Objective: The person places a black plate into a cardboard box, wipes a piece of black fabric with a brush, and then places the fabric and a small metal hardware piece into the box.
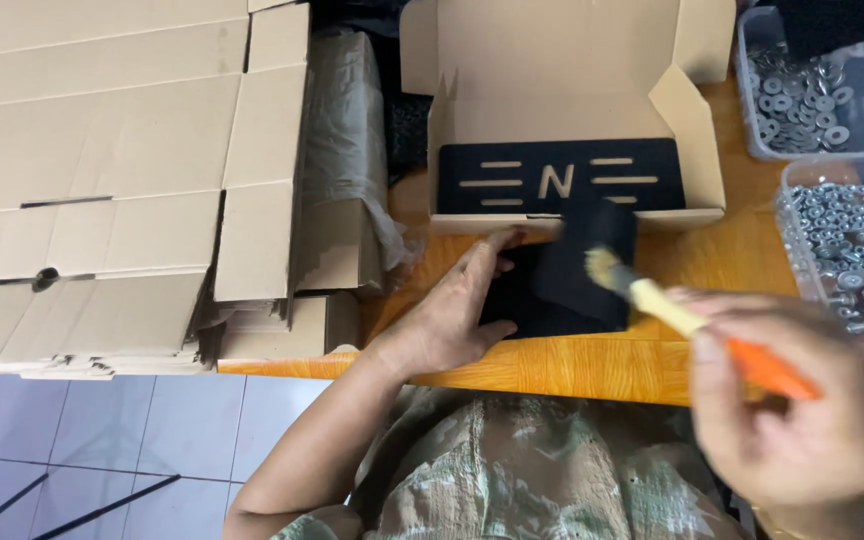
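Orange-handled paintbrush point(687, 322) pinched in right hand point(802, 410), bristles pointing far-left, axis diagonal | left hand point(457, 315) pressed flat on black rectangular plate point(567, 280) | on orange wooden surface point(592, 365), near open cardboard box point(562, 100)

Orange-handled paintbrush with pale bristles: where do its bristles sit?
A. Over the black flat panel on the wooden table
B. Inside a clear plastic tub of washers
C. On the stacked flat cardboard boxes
A: the right hand holds the orange-handled paintbrush, bristles over the black flat panel steadied by the left hand.
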